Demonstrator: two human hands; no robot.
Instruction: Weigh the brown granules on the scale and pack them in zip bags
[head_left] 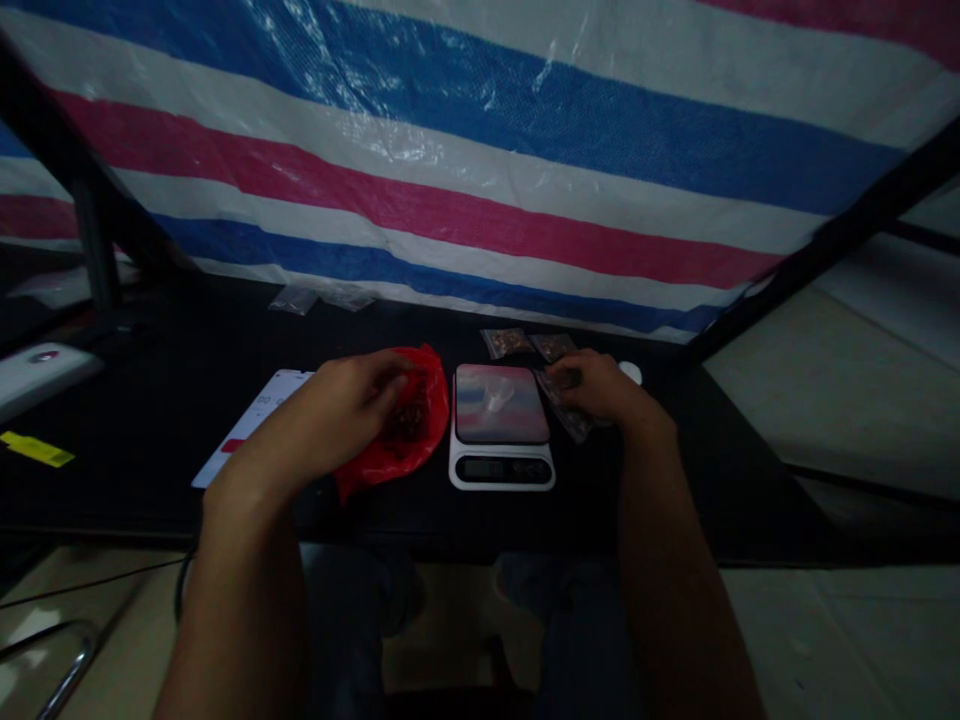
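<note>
Over the left side of a red plastic bag (431, 425), my left hand (356, 400) has its fingers curled and the thumb close to them. Whatever they pinch is too dark to make out. Small dark brown pieces (409, 420) lie inside the bag. A white kitchen scale (502, 475) stands between my hands, with a crumpled clear plastic bag (497, 393) on its shiny plate. On the right, my right hand (592, 385) has bent fingers closed on a small clear plastic bag (574, 422) beside the scale. Two filled clear bags (506, 343) lie just behind.
A phone (259, 415) lies partly under my left forearm. Flat clear bags (294, 299) rest by the striped sheet (450, 200) at the back. A white device (45, 375) and a yellow strip (37, 450) are at left. A white round object (630, 372) sits behind my right hand.
</note>
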